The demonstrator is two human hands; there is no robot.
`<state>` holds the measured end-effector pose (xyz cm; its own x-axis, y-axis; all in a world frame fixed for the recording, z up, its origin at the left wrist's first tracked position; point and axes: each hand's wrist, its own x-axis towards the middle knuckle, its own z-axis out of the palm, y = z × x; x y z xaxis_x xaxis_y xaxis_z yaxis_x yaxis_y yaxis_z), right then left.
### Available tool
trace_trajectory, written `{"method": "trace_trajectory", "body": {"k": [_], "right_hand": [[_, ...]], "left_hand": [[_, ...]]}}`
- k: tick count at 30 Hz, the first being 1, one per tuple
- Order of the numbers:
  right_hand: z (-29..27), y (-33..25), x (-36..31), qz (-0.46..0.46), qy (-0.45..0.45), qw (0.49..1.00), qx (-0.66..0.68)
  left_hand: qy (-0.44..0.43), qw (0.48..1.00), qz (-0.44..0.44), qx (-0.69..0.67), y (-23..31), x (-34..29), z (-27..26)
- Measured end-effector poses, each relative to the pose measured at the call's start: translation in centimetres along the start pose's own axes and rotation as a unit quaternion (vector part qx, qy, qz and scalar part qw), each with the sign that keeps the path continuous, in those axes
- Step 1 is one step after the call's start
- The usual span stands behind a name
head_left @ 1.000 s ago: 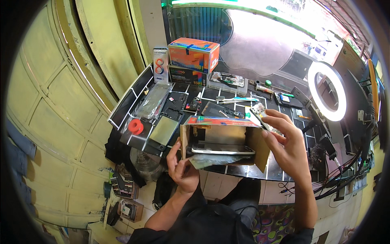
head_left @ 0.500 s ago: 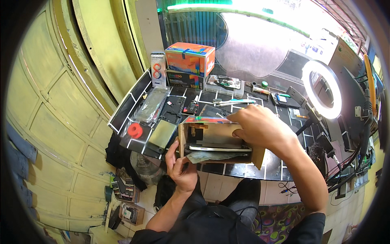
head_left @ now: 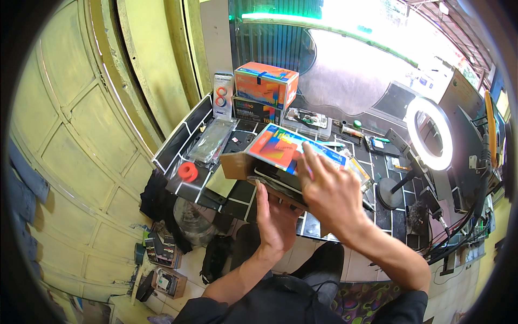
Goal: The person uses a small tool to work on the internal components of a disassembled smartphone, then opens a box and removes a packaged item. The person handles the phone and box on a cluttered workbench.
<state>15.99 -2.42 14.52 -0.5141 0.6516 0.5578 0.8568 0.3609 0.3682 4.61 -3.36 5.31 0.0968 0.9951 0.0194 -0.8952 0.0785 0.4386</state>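
Note:
A colourful orange and blue cardboard box (head_left: 272, 149) is held tilted above the table. Its near side is open, showing the edges of dark, flat device-like pieces (head_left: 276, 179) inside. A brown flap (head_left: 235, 166) sticks out at its left end. My left hand (head_left: 276, 224) bears the box from below, thumb up against the near side and fingers mostly hidden underneath. On the top panel's right part lies my right hand (head_left: 332, 189), its fingers stretched out over the printed surface and its thumb out of sight.
On the black tiled table (head_left: 236, 208) lie a red ring-shaped roll (head_left: 188, 171), a clear plastic bag (head_left: 213, 143) and a yellowish flat panel (head_left: 221, 186). Two stacked boxes (head_left: 265, 86) stand behind. A lit ring lamp (head_left: 448, 135) rises at right, near hanging cables (head_left: 461, 232).
The box has turned and tipped, so its printed top panel now faces up and covers most of the inside. My left hand moved from its left end to beneath it.

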Motion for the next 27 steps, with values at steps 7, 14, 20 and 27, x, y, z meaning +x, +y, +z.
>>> {"method": "trace_trajectory", "body": {"k": [7,14,20,27], "right_hand": [[0.0,-2.1,-2.7,-0.055,0.044,0.996,-0.056],[0.1,-2.6,-3.1,-0.059,0.051,0.996,-0.045],[1.3,1.4,-0.4,0.044,0.026,0.994,0.097],[1.1,3.7,0.4,0.066,0.019,0.984,0.162]], "left_hand": [[-0.05,0.997,0.032,-0.057,-1.9,-0.5,-1.4],[-0.039,0.992,-0.02,-0.118,-3.9,0.5,-2.8],[0.062,0.99,-0.006,-0.123,-2.2,0.7,0.8],[0.07,0.994,-0.014,-0.086,-1.9,0.9,1.8]]}}
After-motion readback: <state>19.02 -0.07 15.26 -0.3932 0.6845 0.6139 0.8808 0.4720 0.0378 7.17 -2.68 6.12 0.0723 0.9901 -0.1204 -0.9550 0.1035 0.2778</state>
